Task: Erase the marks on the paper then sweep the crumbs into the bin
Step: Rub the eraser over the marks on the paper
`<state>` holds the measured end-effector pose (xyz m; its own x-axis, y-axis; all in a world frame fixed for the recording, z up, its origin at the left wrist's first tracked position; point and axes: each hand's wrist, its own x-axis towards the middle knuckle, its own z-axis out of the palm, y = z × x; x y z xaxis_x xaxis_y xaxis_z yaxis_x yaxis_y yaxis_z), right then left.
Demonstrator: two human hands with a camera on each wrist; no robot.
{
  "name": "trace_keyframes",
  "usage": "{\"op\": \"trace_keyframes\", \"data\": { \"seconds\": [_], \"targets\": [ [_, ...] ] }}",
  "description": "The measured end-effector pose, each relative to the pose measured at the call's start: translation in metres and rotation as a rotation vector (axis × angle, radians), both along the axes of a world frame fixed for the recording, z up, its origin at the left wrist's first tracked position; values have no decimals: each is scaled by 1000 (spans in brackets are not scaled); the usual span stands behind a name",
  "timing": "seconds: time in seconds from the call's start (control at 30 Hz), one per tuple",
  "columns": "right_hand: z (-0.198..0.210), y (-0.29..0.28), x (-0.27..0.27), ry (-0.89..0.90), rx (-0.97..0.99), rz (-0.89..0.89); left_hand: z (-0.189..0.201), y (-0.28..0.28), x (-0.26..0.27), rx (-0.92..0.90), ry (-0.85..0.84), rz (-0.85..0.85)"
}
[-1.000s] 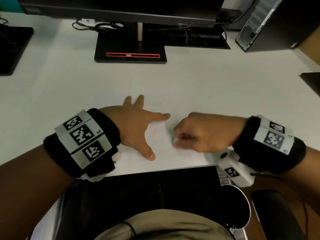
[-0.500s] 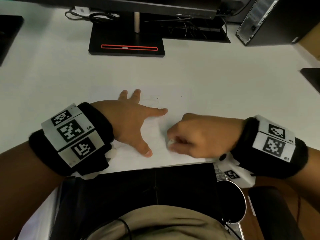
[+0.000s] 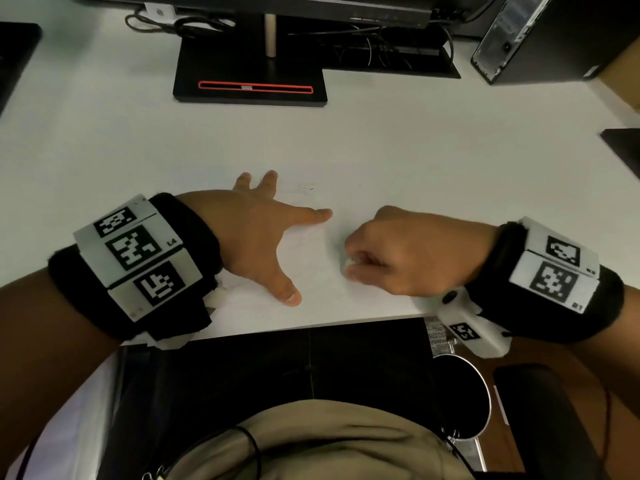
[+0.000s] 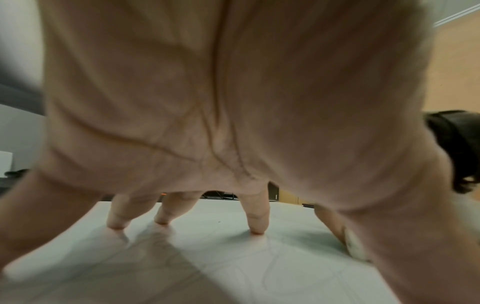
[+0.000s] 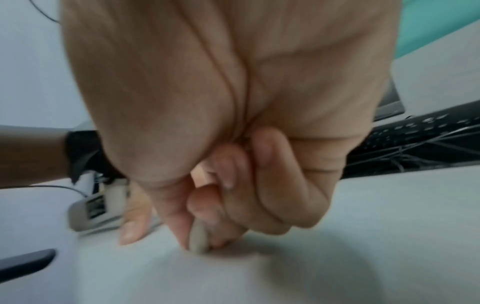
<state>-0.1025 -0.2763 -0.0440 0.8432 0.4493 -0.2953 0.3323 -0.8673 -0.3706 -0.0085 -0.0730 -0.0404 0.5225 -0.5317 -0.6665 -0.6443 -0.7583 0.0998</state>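
White surface (image 3: 433,161) took up most of the head view, with the paper (image 3: 311,268) lying flat near its front edge, almost the same white, so I could hardly trace its border. I judged the erasing step was under way, sweeping not yet begun. Left hand (image 3: 256,237) lay spread on the paper, its grip apart, fingertips (image 4: 257,230) pressed down to pin the sheet. Right hand (image 3: 408,251) was fisted, its grip clamped on a small pale eraser (image 5: 198,238), the eraser's tip touching the paper just beside the left index finger. Faint pencil marks (image 4: 272,273) showed in the left wrist view, so more rubbing looked needed. The next move, I reckoned, called for short strokes over those lines with the sheet held down, then gathering the crumbs toward the front edge. A round bin (image 3: 464,396) with a metal rim sat below the surface edge on the right, under the right wrist. I couldn't make out the crumbs, too small. A black monitor stand (image 3: 249,71) and cables (image 3: 381,46) sat at the back, a computer tower (image 3: 554,36) at the right rear, all well apart from the paper. Nothing stood between the paper and the bin except the right wrist itself.
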Motion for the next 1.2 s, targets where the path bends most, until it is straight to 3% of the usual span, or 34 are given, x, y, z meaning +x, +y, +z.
{"op": "trace_keyframes", "data": {
  "seconds": [0.17,0.33,0.43,0.6,0.77,1.2],
  "targets": [
    [1,7,-13,53,47,58,-1,1,0,-2,-2,3],
    [-3,13,-8,-48,43,54,-3,1,1,0,-5,-3],
    [0,12,-13,54,82,72,-3,1,1,1,-7,-2],
    [-2,10,-8,-23,58,68,-3,1,2,4,-6,-6],
    [4,2,-10,69,33,62,-2,2,0,1,1,2],
    [-2,18,-6,10,67,88,-4,0,-1,2,-18,-10]
  ]
}}
